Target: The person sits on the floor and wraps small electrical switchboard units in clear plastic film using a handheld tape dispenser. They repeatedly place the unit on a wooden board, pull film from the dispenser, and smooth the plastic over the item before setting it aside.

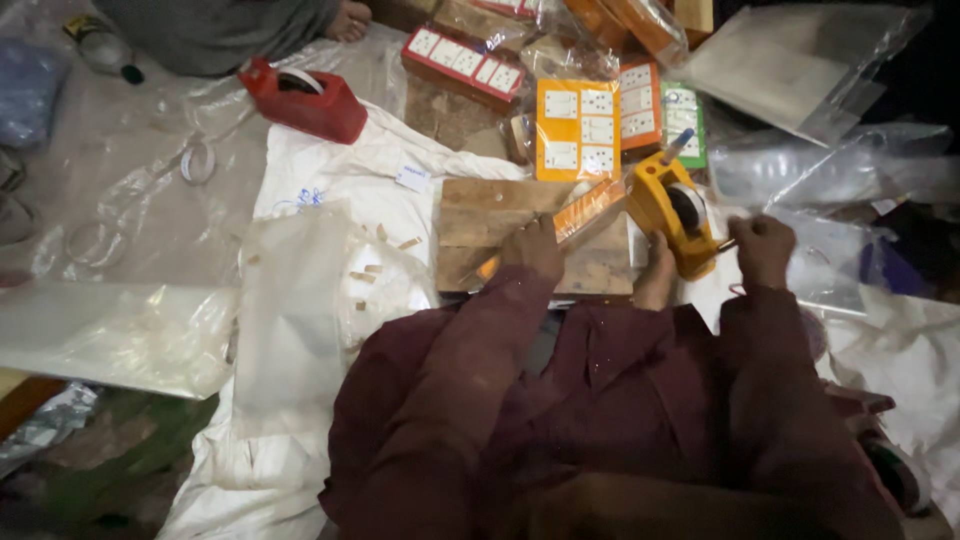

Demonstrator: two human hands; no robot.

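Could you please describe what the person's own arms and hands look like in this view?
Both arms are covered by long, loose, dark maroon sleeves of plain, creased cloth reaching the wrists. The left hand and right hand are bare: no gloves, rings or watch are visible in the dim light.

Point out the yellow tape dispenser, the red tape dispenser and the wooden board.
Yellow tape dispenser [672, 212], head view, on its yellow body.
Red tape dispenser [305, 103], head view, on its red side.
Wooden board [485, 215], head view, on its bare left part.

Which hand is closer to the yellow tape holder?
The right hand is closer: it sits right beside the yellow tape holder, at its right end. The left hand is further left, holding an orange packet over the wooden board.
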